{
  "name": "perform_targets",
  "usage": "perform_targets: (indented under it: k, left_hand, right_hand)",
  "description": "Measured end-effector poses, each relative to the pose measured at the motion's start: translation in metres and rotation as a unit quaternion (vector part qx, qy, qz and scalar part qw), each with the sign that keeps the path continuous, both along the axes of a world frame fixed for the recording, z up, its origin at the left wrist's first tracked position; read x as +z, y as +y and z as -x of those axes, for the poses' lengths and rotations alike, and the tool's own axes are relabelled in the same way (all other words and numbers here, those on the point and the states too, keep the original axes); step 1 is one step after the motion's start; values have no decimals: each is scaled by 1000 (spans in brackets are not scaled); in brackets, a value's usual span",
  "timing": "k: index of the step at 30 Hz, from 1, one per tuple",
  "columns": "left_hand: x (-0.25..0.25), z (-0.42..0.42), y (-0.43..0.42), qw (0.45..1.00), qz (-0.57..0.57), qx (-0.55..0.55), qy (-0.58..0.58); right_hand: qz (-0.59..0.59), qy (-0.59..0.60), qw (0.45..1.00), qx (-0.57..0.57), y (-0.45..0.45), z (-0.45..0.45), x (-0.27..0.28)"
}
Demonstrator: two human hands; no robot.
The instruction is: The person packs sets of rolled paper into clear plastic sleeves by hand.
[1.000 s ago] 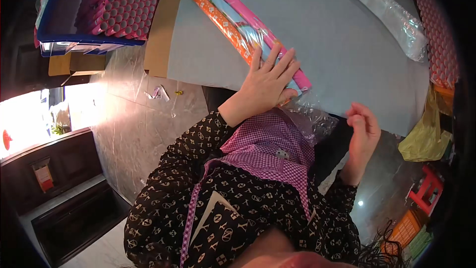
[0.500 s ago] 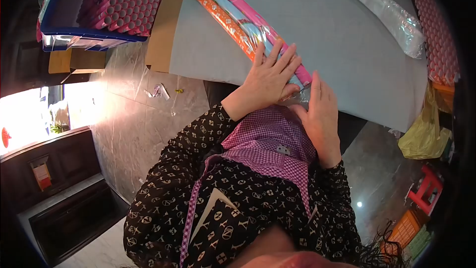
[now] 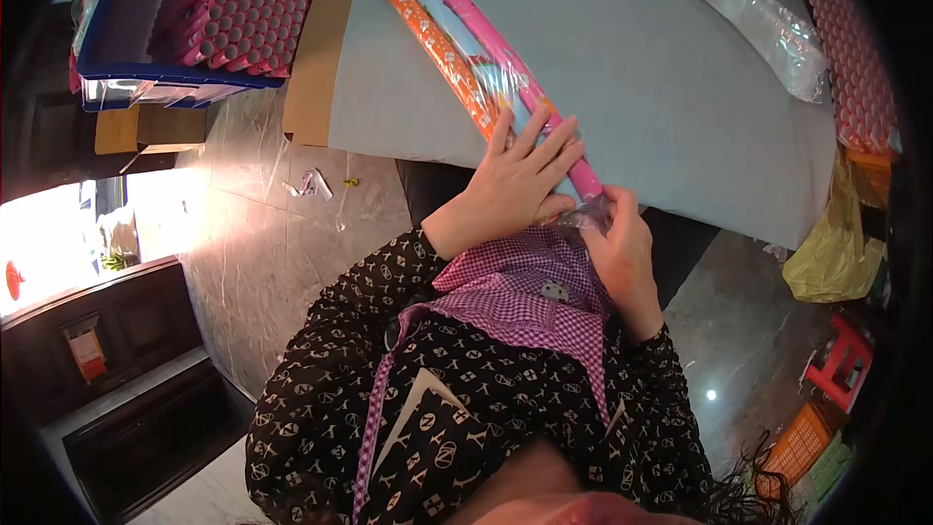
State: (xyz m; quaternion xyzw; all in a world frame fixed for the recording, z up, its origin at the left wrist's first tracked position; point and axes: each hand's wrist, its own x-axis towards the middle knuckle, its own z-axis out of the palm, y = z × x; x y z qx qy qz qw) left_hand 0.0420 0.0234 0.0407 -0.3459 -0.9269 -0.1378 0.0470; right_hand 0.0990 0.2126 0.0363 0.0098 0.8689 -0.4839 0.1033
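Observation:
Three long rolls, one orange [image 3: 428,37], one light blue [image 3: 439,12] and one pink [image 3: 486,36], lie side by side in clear plastic film on the grey-covered table [image 3: 671,87]. Flat across their near part rests my left hand [image 3: 520,175], its fingers spread. At the near end of the rolls my right hand [image 3: 622,248] pinches the loose end of the clear film [image 3: 583,216] between thumb and fingers.
A blue bin [image 3: 126,73] of pink tubes [image 3: 258,5] stands at the upper left. Clear plastic sleeves [image 3: 748,15] and more tubes [image 3: 865,87] are at the right. A yellow bag [image 3: 834,258] hangs by a red stool [image 3: 841,365].
My right hand has come in from the right and closed on the film end. The near end of the rolls has shifted slightly toward me, with my left hand still on them.

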Motion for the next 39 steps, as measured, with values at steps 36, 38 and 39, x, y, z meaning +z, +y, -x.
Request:
perform_targets:
  k: [36, 38, 39]
  left_hand:
    - [15, -35, -23, 980, 24, -197, 20]
    - [11, -36, -19, 984, 0, -175, 31]
    - [9, -37, -16, 984, -2, -175, 36]
  right_hand:
    - [582, -473, 661, -16, -18, -33, -29]
    - [607, -452, 654, -8, -17, -37, -30]
    - [605, -449, 658, -7, -16, -38, -30]
